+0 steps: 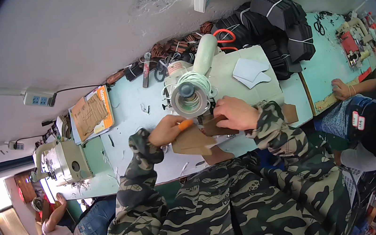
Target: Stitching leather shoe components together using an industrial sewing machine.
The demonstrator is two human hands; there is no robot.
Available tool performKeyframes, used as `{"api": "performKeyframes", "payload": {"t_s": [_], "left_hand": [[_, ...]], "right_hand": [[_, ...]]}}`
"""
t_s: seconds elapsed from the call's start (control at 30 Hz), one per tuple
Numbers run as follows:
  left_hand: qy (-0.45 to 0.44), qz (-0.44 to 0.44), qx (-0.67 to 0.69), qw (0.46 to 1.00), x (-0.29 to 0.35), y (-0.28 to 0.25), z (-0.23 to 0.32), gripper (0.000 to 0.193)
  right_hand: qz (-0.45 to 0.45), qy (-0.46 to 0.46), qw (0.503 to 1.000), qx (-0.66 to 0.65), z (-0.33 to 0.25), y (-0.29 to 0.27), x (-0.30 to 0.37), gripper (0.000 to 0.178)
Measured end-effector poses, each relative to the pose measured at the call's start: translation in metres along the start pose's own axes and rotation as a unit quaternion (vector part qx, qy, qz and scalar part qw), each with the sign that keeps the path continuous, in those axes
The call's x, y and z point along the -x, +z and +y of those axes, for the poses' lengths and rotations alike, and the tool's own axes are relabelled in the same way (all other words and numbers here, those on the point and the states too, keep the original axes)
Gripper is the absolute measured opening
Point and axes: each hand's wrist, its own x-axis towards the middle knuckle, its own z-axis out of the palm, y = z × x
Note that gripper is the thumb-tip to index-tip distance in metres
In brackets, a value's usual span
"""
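Note:
My left hand, an orange band on one finger, grips a flat tan-brown cut piece that looks like leather or card. On the right, my right hand pinches the edge of a darker brown piece beside it. Both hands are just in front of a pale sewing machine; its needle area is hidden behind a coil of light green cord and a round part. Another brown piece lies at the table's front edge, and one more sits beyond my right forearm.
Stacks of tied black pieces and brown bundles line the wall. White cut sheets lie right of the machine; scissors with red handles are behind it. Co-workers sit at both sides, near other sewing machines. Cardboard lies left.

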Motion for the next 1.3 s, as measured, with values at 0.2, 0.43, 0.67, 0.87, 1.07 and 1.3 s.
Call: {"api": "performKeyframes", "payload": {"t_s": [0.2, 0.43, 0.67, 0.87, 1.07, 1.3], "left_hand": [[-0.117, -0.024, 0.079, 0.990, 0.013, 0.000, 0.035, 0.023], [-0.060, 0.073, 0.005, 0.995, 0.011, 0.009, 0.031, 0.022], [-0.067, 0.088, -0.057, 0.992, 0.011, 0.012, 0.033, 0.027], [-0.001, 0.100, -0.012, 0.995, -0.001, 0.021, -0.009, 0.032], [-0.149, -0.013, 0.083, 0.985, 0.003, 0.009, 0.032, 0.023], [-0.011, 0.125, -0.218, 0.968, 0.009, 0.042, 0.050, 0.022]], "right_hand": [[0.019, 0.053, 0.994, -0.096, 0.013, -0.007, 0.008, 0.034], [0.019, 0.099, 0.980, -0.172, 0.019, -0.032, 0.027, 0.029], [0.004, 0.106, 0.974, -0.198, 0.018, -0.031, 0.030, 0.027], [-0.054, 0.092, 0.969, -0.224, 0.011, -0.035, 0.023, 0.026], [0.007, 0.033, 0.999, 0.036, 0.003, 0.010, 0.004, 0.024], [0.032, 0.082, 0.996, 0.025, 0.000, 0.014, 0.000, 0.024]]}}
